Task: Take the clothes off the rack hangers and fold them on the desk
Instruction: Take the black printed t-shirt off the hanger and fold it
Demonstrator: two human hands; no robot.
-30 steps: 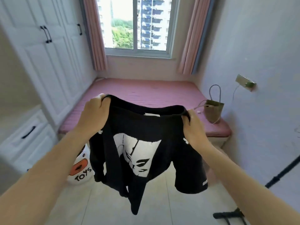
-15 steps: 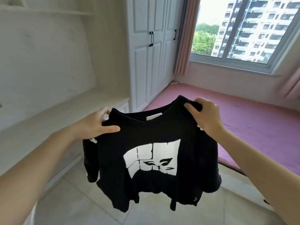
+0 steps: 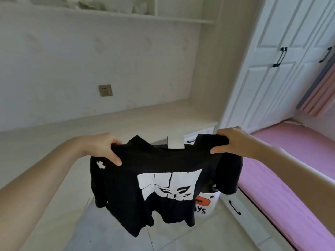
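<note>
Pale built-in desk spans the background. Left hand and right hand, held apart, each pinch a shoulder of the black sweater, suspended above the floor before the desk.

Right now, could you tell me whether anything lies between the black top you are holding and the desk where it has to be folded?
Nothing visible does. Both hands hold the black top by its shoulders, and the desk beyond it shows only bare surface.
</note>
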